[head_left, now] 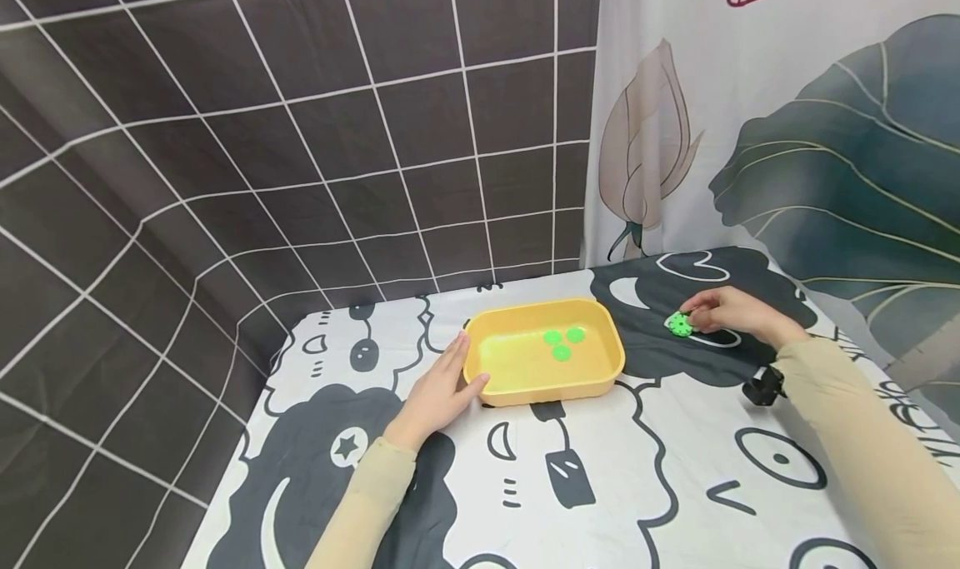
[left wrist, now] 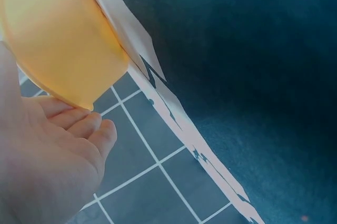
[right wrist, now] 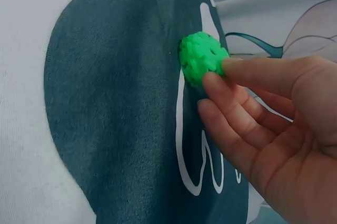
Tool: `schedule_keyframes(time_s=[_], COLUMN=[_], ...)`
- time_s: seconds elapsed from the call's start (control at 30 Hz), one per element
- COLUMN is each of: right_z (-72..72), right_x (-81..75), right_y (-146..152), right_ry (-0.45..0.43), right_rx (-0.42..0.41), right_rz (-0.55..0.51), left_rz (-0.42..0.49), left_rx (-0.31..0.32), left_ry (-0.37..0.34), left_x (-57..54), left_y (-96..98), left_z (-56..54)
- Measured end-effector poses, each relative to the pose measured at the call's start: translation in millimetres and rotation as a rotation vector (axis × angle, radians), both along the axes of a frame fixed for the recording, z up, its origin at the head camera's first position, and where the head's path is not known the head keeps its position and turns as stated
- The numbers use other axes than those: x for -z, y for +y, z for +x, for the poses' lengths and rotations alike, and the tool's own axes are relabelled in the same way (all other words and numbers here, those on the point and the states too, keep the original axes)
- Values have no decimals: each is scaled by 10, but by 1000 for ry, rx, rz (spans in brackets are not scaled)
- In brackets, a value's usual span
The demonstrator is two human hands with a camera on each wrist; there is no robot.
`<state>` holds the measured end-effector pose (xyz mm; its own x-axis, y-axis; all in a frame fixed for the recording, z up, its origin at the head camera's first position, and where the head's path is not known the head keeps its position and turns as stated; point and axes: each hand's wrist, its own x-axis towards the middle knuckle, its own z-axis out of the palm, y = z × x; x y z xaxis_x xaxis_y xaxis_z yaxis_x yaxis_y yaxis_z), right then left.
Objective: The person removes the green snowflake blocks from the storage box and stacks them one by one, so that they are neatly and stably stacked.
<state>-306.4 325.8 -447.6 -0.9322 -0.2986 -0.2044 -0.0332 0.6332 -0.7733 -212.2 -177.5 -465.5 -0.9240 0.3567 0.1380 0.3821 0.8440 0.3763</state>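
A yellow plastic tray (head_left: 495, 398) sits on the patterned cloth, with three green discs (head_left: 562, 352) inside, right of its middle. My left hand (head_left: 438, 390) rests against the tray's left end, its fingers loosely extended along the outside and the thumb at the front left corner. In the left wrist view the fingertips (left wrist: 108, 132) lie right by the tray's rim. To the right of the tray, my right hand (head_left: 731, 312) pinches a small stack of green notched discs (right wrist: 201, 58) between thumb and fingertips, close over a dark patch of the cloth.
The cloth (head_left: 652, 536) has black and white cartoon drawings. Behind it hang a dark curtain with a white grid (head_left: 420, 136) and a pale curtain with leaves and a bud (head_left: 645, 136). A black device (head_left: 763, 386) is on my right wrist.
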Motion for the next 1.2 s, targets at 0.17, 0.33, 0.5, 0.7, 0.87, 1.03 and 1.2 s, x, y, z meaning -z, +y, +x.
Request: schedule_keyframes(time_s=[0.17,0.33,0.5,0.7,0.87,1.03,1.2], right_z=[-5,-24,-33,-10,-2,-2,-4], right_x=[22,55,99,90,85,96,108], right_y=[13,41,80,81,79,76,72], right_ry=[-7,-17,-20,-8,5,10,15], right_rx=[-3,-2,5,7,7,10,7], right_rz=[-7,-8,0,17,34,53,48], left_rz=[-1,0,3,3,4,3,3], left_rx=[-4,-7,-8,-5,-3,2,3], left_ry=[-4,-12,-15,-7,-11,-10,-12], left_x=[-2,5,-4,-4,-1,-1,1], left_y=[3,2,6,10,9,4,2], left_z=[6,15,21,12,6,-1,-5])
